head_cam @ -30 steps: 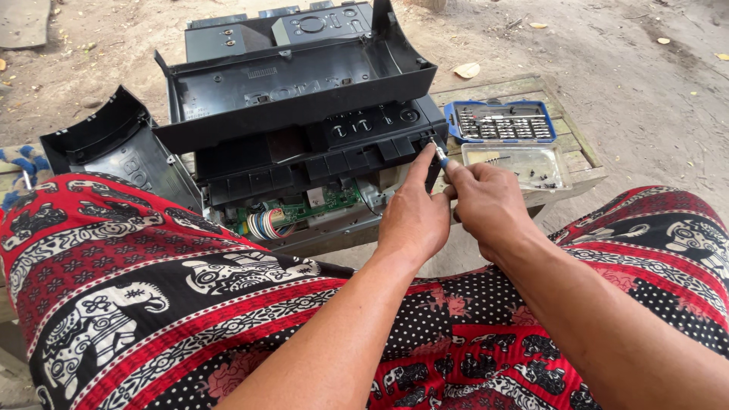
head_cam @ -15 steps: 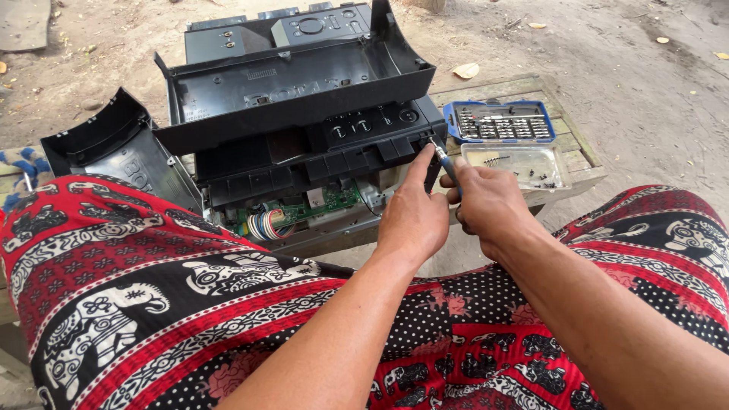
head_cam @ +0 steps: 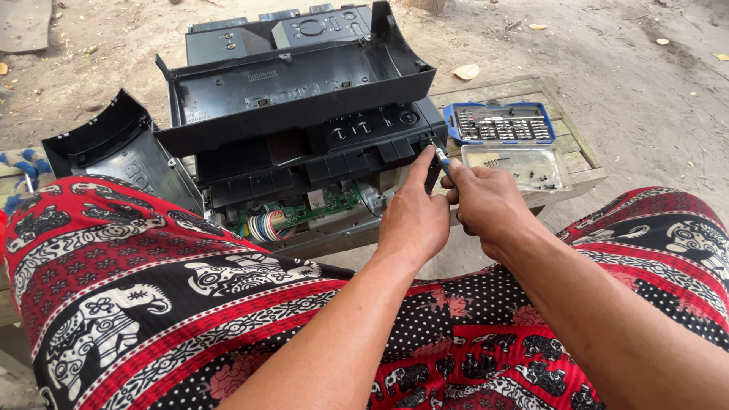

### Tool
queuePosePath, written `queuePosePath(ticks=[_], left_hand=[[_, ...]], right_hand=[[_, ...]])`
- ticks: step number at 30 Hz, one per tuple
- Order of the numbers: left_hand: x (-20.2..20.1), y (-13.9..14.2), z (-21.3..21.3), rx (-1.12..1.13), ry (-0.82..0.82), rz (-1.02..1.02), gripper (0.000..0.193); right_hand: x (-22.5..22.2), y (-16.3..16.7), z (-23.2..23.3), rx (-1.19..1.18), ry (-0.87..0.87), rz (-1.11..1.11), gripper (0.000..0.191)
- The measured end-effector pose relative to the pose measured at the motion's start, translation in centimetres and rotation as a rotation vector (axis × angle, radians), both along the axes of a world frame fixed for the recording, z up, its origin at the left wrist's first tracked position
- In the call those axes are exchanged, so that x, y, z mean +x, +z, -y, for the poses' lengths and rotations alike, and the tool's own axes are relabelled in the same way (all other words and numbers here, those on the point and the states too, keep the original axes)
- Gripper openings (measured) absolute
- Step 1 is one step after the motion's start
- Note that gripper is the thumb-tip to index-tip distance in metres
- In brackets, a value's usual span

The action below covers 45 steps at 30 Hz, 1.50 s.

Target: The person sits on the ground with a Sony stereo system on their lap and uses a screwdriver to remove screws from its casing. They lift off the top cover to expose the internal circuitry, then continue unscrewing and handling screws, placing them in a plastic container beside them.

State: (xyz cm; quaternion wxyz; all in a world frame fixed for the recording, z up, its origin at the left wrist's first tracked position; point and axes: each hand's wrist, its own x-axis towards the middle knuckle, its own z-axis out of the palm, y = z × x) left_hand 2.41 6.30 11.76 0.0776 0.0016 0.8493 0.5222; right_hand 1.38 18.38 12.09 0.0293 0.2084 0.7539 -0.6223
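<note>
Over dirt ground, right hand (head_cam: 486, 201) grips a screwdriver (head_cam: 440, 158); left hand (head_cam: 414, 220) grip empty.

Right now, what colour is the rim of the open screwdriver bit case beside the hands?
Blue, framing rows of metal bits in the bit case; the head view shows it clearly.

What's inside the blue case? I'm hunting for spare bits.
The blue case holds rows of small metal bits. The clear lid beside it holds a few loose dark screws. Bit types are too small to tell.
</note>
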Motion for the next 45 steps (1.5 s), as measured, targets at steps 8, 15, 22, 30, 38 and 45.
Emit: queuePosePath(ticks=[8,15,22,30,38,45], left_hand=[[0.0,1.8,-0.1,-0.116,0.035,-0.106,0.077],[-1.1,3.3,0.7,-0.194,0.039,0.041,0.088],[-2.0,3.6,0.8,-0.179,0.066,0.042,0.074],[-1.9,2.8,1.0,-0.177,0.075,0.027,0.077],[-1.4,2.6,0.9,-0.186,0.057,0.024,0.08],[-1.2,2.9,0.6,-0.201,0.073,0.011,0.08]], right_hand=[[0.2,0.5,0.2,0.498,0.045,-0.086,0.046],[-0.3,-0.3,0.0,0.267,0.035,-0.137,0.039],[-0.4,0.4,-0.1,-0.097,-0.007,0.079,0.034],[0.3,0.6,0.6,0.456,0.029,-0.089,0.044],[0.7,1.3,1.0,0.485,0.02,-0.057,0.042],[-0.1,0.7,0.6,0.076,-0.007,-0.004,0.034]])
